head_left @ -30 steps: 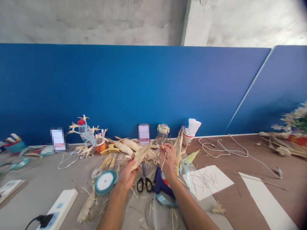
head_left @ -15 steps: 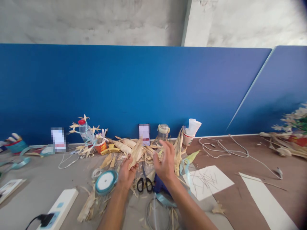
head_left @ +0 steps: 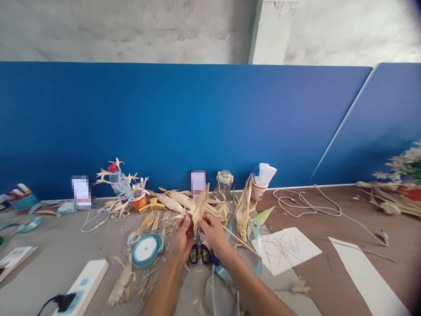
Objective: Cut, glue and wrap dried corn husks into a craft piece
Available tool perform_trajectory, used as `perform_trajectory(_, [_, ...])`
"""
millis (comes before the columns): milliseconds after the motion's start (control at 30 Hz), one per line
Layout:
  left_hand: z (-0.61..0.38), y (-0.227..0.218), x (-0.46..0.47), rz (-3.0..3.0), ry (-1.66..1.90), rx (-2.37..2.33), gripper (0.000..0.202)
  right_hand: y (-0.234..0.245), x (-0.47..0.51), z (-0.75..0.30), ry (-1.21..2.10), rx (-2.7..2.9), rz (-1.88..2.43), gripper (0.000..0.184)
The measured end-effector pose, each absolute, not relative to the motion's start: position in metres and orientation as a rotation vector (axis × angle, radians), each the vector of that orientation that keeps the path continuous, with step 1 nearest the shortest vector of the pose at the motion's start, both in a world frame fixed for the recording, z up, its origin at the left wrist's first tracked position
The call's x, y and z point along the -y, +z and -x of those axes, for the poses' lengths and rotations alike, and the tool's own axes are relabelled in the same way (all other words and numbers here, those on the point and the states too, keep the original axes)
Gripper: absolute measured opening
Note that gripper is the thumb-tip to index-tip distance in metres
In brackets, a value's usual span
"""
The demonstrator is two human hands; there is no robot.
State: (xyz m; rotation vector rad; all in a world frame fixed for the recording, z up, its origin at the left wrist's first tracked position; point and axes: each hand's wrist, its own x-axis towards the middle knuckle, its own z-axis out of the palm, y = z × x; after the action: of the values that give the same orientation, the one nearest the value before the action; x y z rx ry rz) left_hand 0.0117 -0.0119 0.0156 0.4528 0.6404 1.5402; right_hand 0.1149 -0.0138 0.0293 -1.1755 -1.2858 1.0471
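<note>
My left hand (head_left: 181, 237) and my right hand (head_left: 212, 231) are both closed on the base of a dried corn husk piece (head_left: 200, 205), which stands up between them above the table. A thin straw stick (head_left: 239, 240) runs from my right hand down to the right. Under my hands lie black-handled scissors (head_left: 198, 253) and a blue glue gun, mostly hidden by my right wrist. A pile of loose husks (head_left: 174, 202) lies just behind.
A teal ribbon spool (head_left: 144, 250) sits left of my hands, a white power strip (head_left: 86, 281) nearer the front left. A glass jar (head_left: 225, 184), a paper cup (head_left: 259, 186) and a bottle (head_left: 113, 177) stand along the blue partition. White paper sheets (head_left: 286, 250) and a cable (head_left: 305, 204) lie to the right.
My right hand let go of a strand, opened, then came down left and closed on the husk beside my left hand. The husk now stands more upright.
</note>
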Motion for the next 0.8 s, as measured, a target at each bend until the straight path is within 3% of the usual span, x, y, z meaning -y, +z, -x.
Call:
perform_trajectory(167, [-0.001, 0.016, 0.009, -0.516, 1.554, -0.642, 0.039, 0.026, 0.007, -0.126, 0.961, 1.384, 1.267, 0.005])
perform_trajectory(367, [0.003, 0.012, 0.004, -0.576, 1.548, -0.871, 0.039, 0.028, 0.007, -0.130, 0.873, 1.558, 1.227, 0.016])
perform_trajectory(800, [-0.001, 0.007, -0.002, -0.504, 1.731, -1.052, 0.047, 0.059, 0.014, -0.167, 0.823, 1.614, 1.338, 0.015])
